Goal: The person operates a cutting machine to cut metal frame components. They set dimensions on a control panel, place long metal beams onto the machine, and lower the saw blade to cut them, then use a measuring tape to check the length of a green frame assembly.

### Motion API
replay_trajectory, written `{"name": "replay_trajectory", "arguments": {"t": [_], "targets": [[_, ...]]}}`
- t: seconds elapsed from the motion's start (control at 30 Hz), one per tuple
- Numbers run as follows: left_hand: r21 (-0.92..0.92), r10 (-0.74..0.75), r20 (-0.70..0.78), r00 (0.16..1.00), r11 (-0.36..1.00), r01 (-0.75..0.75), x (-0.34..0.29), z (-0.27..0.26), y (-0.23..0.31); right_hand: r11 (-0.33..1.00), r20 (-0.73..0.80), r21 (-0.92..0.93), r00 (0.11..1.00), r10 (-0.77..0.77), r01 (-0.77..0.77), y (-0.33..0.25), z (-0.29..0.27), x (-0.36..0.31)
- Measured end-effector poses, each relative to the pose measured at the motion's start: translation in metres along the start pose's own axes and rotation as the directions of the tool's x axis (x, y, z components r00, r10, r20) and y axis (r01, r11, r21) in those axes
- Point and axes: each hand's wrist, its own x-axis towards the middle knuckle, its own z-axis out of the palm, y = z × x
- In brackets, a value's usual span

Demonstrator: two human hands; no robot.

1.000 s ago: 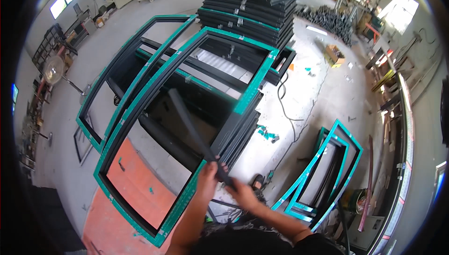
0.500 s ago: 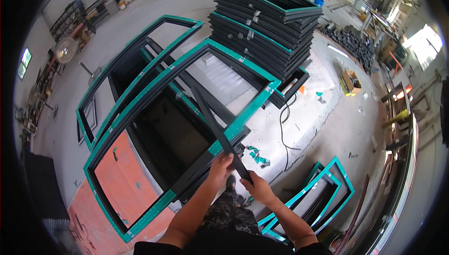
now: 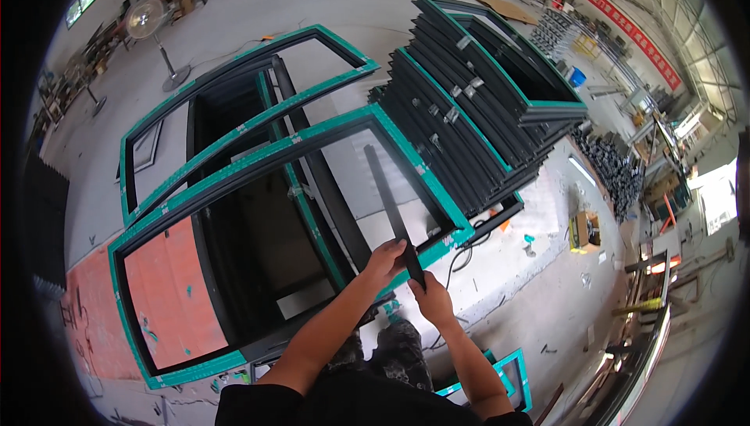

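Observation:
Both my hands hold a long dark grey bar [image 3: 387, 195] near its close end. My left hand [image 3: 387, 260] is closed round it, and just below, to the right, my right hand [image 3: 432, 301] grips the end. The bar points away from me, over the right opening of a large dark frame edged in green [image 3: 422, 168]. Dark crossbars divide this frame into openings. Behind it lies a similar green-edged frame [image 3: 348, 52]. My fingertips are partly hidden by the bar and hands.
A tall stack of dark frames [image 3: 469, 125] stands at right. A cardboard box [image 3: 584, 230] and a pile of dark pieces [image 3: 613, 172] lie beyond. More green-edged frames [image 3: 522, 379] are low right, near my legs. A reddish sheet [image 3: 86, 289] lies at left, a pedestal fan [image 3: 147, 18] far left.
My view has turned. Both hands have moved with the bar toward the near frame's right corner. The bar now points more straight ahead, over the right opening.

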Motion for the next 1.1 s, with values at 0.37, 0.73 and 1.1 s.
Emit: {"name": "replay_trajectory", "arguments": {"t": [0.37,0.73,1.1], "targets": [[0.077,0.103,-0.216,0.971,0.993,-0.088,0.159,0.015,0.034,0.995,0.076,-0.036,0.993,-0.088,0.091,0.052,-0.012,0.176],[0.076,0.124,-0.350,0.928,0.992,-0.104,0.187,0.026,0.020,0.995,0.348,-0.076,0.933,0.089,-0.066,0.084,-0.041,0.214],[0.105,0.156,-0.446,0.881,0.987,-0.122,0.205,0.020,0.006,0.992,0.382,0.054,0.916,-0.127,0.115,0.119,-0.065,0.279]]}}
